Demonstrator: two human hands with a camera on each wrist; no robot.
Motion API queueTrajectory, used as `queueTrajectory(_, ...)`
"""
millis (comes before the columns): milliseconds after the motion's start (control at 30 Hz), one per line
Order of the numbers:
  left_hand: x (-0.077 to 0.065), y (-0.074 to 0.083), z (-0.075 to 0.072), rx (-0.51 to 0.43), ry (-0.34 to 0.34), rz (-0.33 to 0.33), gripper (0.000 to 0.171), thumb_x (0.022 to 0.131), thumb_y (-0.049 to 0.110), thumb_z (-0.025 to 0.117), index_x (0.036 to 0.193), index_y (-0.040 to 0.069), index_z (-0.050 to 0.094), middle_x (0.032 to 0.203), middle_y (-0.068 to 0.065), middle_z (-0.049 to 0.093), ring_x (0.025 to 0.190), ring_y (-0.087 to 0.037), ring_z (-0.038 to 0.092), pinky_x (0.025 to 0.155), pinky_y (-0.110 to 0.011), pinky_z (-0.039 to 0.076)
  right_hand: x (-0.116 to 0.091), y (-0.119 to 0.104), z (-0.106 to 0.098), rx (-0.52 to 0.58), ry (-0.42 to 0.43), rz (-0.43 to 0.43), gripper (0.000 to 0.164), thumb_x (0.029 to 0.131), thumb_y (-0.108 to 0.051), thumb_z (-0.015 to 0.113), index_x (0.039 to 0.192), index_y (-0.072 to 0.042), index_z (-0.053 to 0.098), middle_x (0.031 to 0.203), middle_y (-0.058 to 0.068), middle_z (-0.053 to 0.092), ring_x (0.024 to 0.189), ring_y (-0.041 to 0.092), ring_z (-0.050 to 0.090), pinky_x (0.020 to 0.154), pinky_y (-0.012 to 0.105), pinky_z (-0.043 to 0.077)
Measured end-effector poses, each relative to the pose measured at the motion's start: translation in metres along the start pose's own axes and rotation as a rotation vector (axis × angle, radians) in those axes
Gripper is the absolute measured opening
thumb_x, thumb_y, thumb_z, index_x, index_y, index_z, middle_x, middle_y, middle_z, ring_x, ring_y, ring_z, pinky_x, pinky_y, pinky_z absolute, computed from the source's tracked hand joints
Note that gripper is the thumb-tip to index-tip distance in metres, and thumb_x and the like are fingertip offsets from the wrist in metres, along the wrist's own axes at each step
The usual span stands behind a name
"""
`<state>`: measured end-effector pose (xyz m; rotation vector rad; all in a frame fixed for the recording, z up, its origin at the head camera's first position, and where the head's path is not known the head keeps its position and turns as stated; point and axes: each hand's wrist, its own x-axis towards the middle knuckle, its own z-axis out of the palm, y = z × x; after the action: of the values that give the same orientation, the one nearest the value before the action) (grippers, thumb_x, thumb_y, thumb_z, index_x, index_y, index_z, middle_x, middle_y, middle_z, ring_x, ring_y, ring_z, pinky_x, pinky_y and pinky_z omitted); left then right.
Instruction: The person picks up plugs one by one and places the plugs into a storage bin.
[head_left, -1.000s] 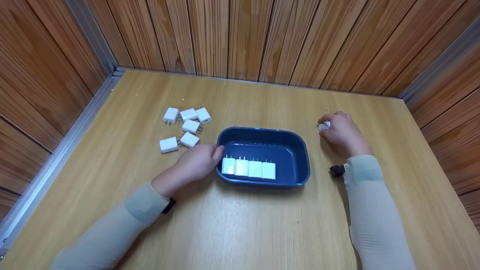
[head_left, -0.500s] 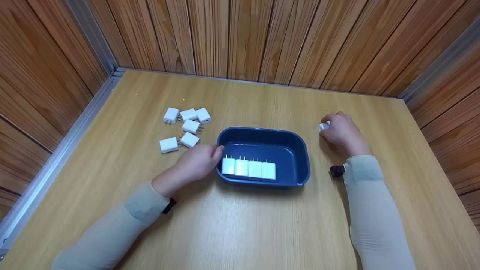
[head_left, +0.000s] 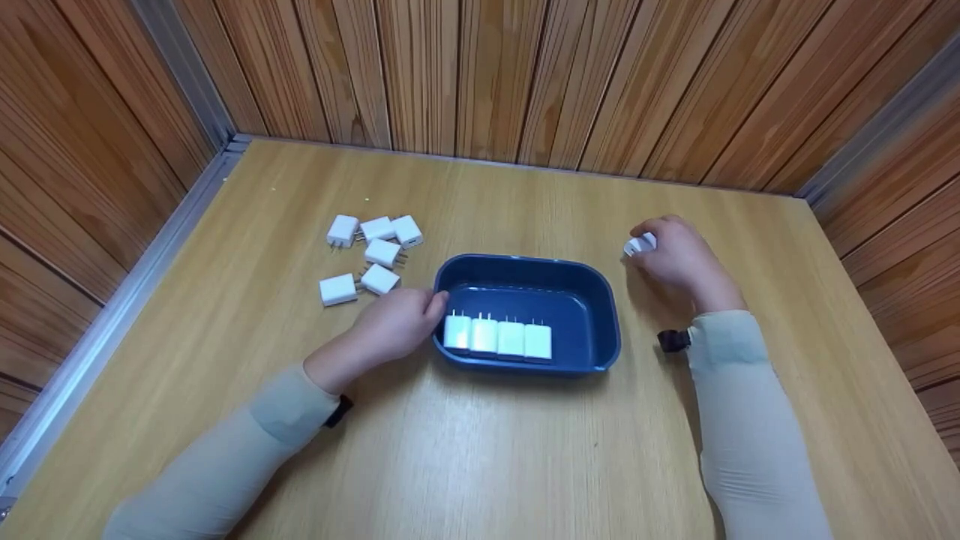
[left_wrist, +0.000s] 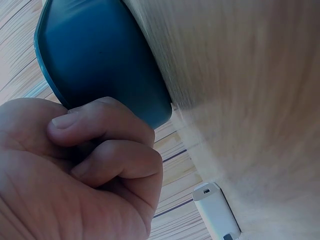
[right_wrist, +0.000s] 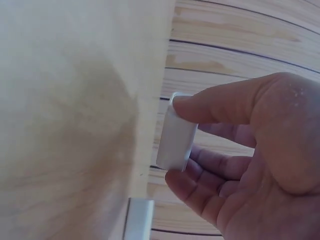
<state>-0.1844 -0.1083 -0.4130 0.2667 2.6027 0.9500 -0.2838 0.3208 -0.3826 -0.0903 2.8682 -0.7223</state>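
Observation:
My left hand (head_left: 397, 322) grips the left wall of a dark blue plastic box (head_left: 555, 270), its thumb at the rim. In the left wrist view the fingers (left_wrist: 117, 122) curl against the box's outer side. Inside the box, several white charger plugs (head_left: 484, 336) stand in a row along the near wall, prongs pointing away from me. To the right of the box, my right hand (head_left: 679, 255) pinches another white charger (head_left: 640, 244) between thumb and fingertips. The right wrist view shows this charger (right_wrist: 177, 135) held off the table.
Several white chargers (head_left: 382, 253) lie loosely on the wooden table (head_left: 517, 450), left of the box. Part of another white block (right_wrist: 139, 220) shows low in the right wrist view. Wood-panelled walls (head_left: 495, 82) bound the table at the back and sides.
My right hand has raised its charger slightly and brought it a little to the left. The left hand, the box and the other chargers have stayed put.

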Motion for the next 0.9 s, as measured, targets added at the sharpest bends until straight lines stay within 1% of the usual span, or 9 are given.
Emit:
queueTrajectory(100,0.0,0.0,0.0,-0.002,-0.001,-0.003,0.047,0.121,0.044,0.042,0.103,0.015,0.074,0.079,-0.006,0.063,0.07,-0.026,0.062,0.067,-0.038,0.048,-0.002,-0.008,-0.001,0.0,0.017,-0.044,0.043,0.108,-0.013,0.069,0.148,-0.001,0.063,0.152,0.025,0.05,0.134,0.047,0.049,0.116,0.069,0.044)
queueTrajectory(233,0.0,0.0,0.0,-0.019,-0.009,-0.022,0.046,0.121,0.045,0.042,0.111,0.014,0.075,0.079,-0.006,0.062,0.07,-0.025,0.061,0.066,-0.037,0.048,-0.005,-0.018,-0.003,-0.015,0.046,-0.117,0.041,0.107,-0.011,0.07,0.146,0.0,0.065,0.154,0.026,0.051,0.135,0.047,0.049,0.114,0.068,0.045)
queueTrajectory(300,0.001,-0.001,0.0,-0.024,-0.014,-0.031,0.047,0.121,0.045,0.042,0.11,0.015,0.075,0.078,-0.006,0.062,0.069,-0.025,0.061,0.066,-0.037,0.048,-0.008,-0.024,-0.004,-0.02,0.059,-0.147,0.041,0.106,-0.01,0.07,0.145,0.0,0.066,0.153,0.025,0.052,0.135,0.046,0.05,0.113,0.068,0.045)
queueTrajectory(467,0.002,0.001,-0.002,-0.019,-0.025,-0.044,0.047,0.121,0.046,0.041,0.103,0.016,0.074,0.077,-0.006,0.062,0.068,-0.025,0.061,0.066,-0.037,0.048,-0.018,-0.039,-0.006,-0.021,0.095,-0.206,0.04,0.105,-0.009,0.072,0.143,0.0,0.068,0.148,0.022,0.057,0.131,0.042,0.051,0.108,0.064,0.049)
queueTrajectory(667,0.002,0.002,-0.005,-0.024,-0.039,-0.062,0.047,0.12,0.046,0.042,0.105,0.016,0.074,0.077,-0.006,0.062,0.069,-0.025,0.061,0.067,-0.037,0.047,-0.029,-0.054,-0.006,-0.045,0.117,-0.254,0.039,0.105,-0.009,0.074,0.142,-0.004,0.07,0.147,0.017,0.058,0.129,0.038,0.05,0.105,0.06,0.053)
queueTrajectory(767,0.004,0.001,-0.007,-0.041,-0.041,-0.065,0.047,0.12,0.048,0.043,0.11,0.015,0.075,0.079,-0.006,0.062,0.07,-0.025,0.061,0.068,-0.037,0.047,-0.034,-0.06,-0.005,-0.059,0.119,-0.282,0.039,0.104,-0.009,0.076,0.142,-0.004,0.07,0.146,0.017,0.059,0.13,0.037,0.05,0.105,0.059,0.053)
queueTrajectory(900,0.005,-0.001,-0.008,-0.07,-0.045,-0.071,0.049,0.119,0.05,0.044,0.125,0.012,0.075,0.083,-0.007,0.063,0.075,-0.026,0.061,0.07,-0.037,0.048,-0.041,-0.067,-0.004,-0.09,0.121,-0.328,0.04,0.104,-0.009,0.077,0.142,-0.004,0.07,0.146,0.018,0.06,0.13,0.038,0.051,0.105,0.059,0.054)
